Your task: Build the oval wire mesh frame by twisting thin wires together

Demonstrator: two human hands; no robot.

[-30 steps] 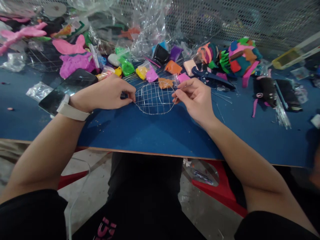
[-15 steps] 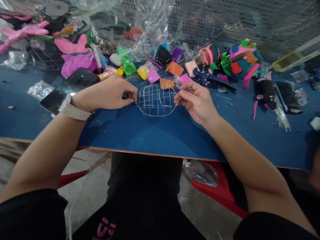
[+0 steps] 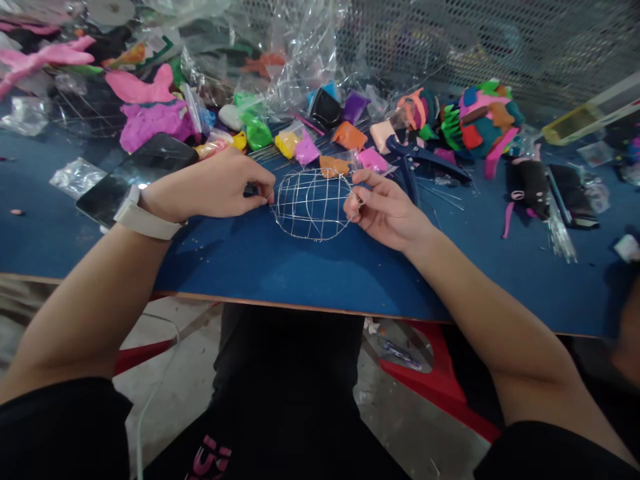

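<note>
Between my hands, just over the blue table [image 3: 300,277], is an oval wire frame [image 3: 314,207] of thin silver wires crossed into a grid. My left hand [image 3: 227,183] pinches its left tip between thumb and fingers. At the right end, my right hand [image 3: 387,210] grips the wire edge with thumb and fingertips, the other fingers curled loosely. Just behind the frame lie an orange-brown clay packet [image 3: 335,165] and a pink clay packet [image 3: 373,160]. Dark blue pliers [image 3: 425,157] rest beyond my right hand.
A phone [image 3: 135,177] lies by my left wrist. Clay packets, clear plastic bags [image 3: 300,53] and loose wires crowd the back. A multicoloured clay model [image 3: 483,120] and a black pouch [image 3: 530,183] are at right. A metal mesh panel [image 3: 475,47] stands behind; part of another person [image 3: 627,333] shows at far right.
The wire frame has tilted, its near edge dropping slightly towards me and its grid showing rounder. My right hand has shifted a little, fingers turning at the wire. My left hand keeps its pinch.
</note>
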